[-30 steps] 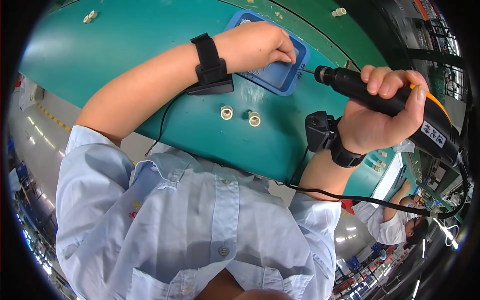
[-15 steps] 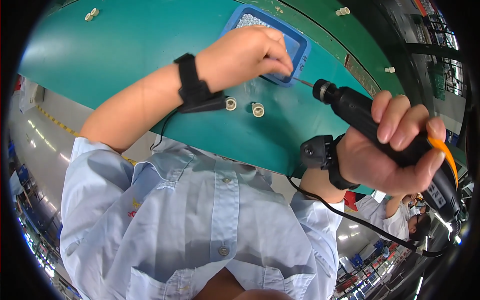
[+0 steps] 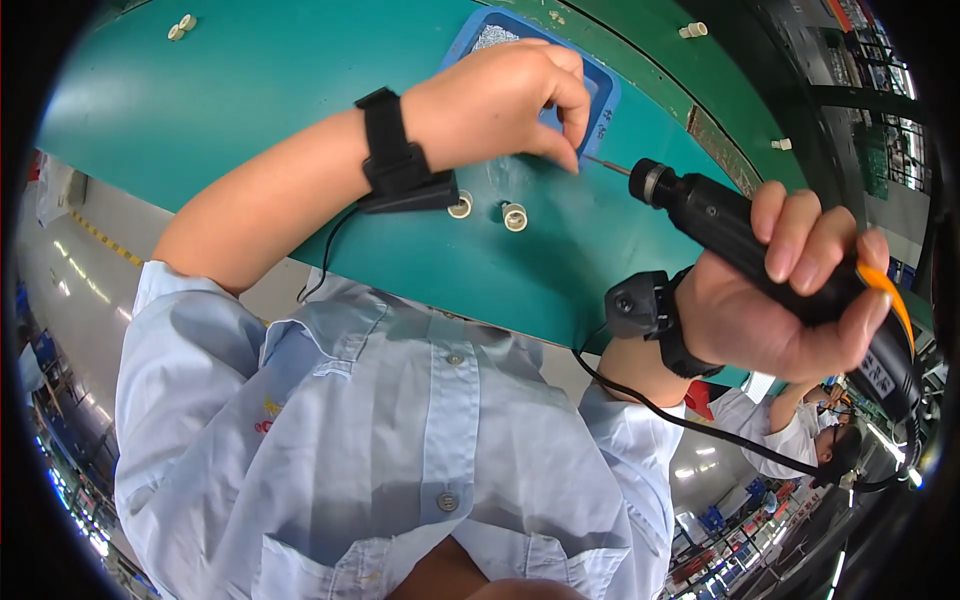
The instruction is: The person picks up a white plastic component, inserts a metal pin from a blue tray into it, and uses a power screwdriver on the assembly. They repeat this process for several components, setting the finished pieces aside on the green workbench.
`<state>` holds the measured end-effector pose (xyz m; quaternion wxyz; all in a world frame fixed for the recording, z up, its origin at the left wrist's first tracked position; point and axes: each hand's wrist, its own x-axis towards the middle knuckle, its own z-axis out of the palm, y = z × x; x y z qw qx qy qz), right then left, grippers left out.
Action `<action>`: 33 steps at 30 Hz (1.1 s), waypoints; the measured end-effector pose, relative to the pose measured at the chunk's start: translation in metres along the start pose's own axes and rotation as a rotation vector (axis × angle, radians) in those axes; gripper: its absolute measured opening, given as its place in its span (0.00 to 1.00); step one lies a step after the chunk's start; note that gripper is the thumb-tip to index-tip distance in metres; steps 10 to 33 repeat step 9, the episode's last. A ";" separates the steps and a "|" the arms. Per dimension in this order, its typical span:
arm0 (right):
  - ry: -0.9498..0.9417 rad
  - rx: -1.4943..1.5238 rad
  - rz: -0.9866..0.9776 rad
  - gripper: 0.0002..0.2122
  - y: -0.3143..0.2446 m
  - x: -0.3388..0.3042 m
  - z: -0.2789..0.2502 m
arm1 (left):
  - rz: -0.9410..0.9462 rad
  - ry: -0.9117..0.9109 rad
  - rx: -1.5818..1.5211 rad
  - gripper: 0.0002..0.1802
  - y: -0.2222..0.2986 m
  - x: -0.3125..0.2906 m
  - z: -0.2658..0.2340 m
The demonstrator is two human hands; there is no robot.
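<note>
My right hand (image 3: 790, 300) is wrapped round a black electric screwdriver (image 3: 715, 212) with an orange strip, its thin bit pointing left. Just off the bit's tip is my left hand (image 3: 520, 105), over the near side of a blue tray (image 3: 603, 118). The left thumb and forefinger are slightly apart, and I see nothing between them. Small shiny metal pieces (image 3: 493, 37) lie in the tray, partly hidden by that hand. On the green table below it stand two cream, round, hollow fittings (image 3: 514, 217), one partly behind the left wrist's black strap.
More cream fittings lie at the table's far left (image 3: 182, 27) and on the green ledge (image 3: 693, 30) at the far right. A black cable (image 3: 690, 428) runs from my right wrist across the front. Another person (image 3: 790, 430) sits at the lower right.
My left thumb and forefinger, pinched together at the bit's tip before, have parted a little. The left hand and wrist have shifted slightly; the screwdriver has hardly moved.
</note>
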<state>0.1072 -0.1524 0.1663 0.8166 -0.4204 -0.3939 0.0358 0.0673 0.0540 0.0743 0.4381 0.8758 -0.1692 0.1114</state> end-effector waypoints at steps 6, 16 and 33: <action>-0.098 0.053 0.041 0.17 -0.006 -0.007 0.009 | -0.004 0.070 -0.154 0.06 0.020 -0.023 -0.001; -0.126 0.091 0.040 0.17 -0.005 -0.009 0.010 | -0.025 0.110 -0.122 0.05 0.023 -0.031 0.000; -0.126 0.091 0.040 0.17 -0.005 -0.009 0.010 | -0.025 0.110 -0.122 0.05 0.023 -0.031 0.000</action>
